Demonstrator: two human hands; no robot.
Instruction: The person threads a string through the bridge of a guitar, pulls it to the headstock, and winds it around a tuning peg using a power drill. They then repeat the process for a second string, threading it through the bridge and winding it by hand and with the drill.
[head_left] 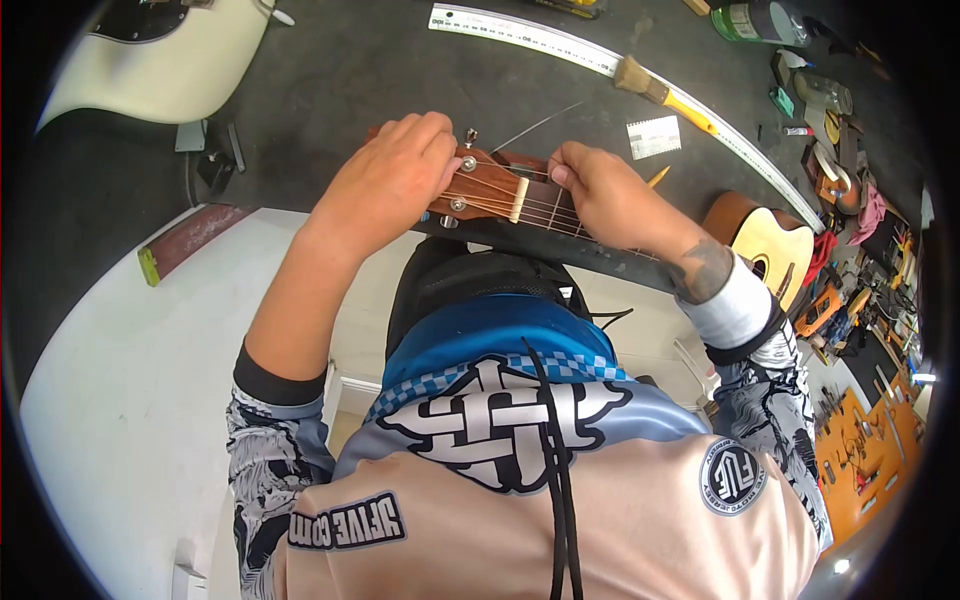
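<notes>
A guitar's wooden headstock (482, 188) lies at the bench's near edge, its tuning posts and pale nut (520, 200) showing. My left hand (395, 175) is closed over the headstock's left end, and its fingertips are partly hidden. My right hand (610, 195) rests above the fretboard (550, 208), thumb and forefinger pinched on a guitar string just past the nut. Strings run from the posts across the nut and under this hand. A thin loose string end (540, 125) sticks out beyond the headstock.
On the dark bench (340, 60) lie a long steel ruler (520, 38), a yellow-handled brush (665, 95) and a small white packet (654, 138). A cream guitar body (190, 60) is at upper left. Another acoustic guitar (765, 240) and scattered tools are at right.
</notes>
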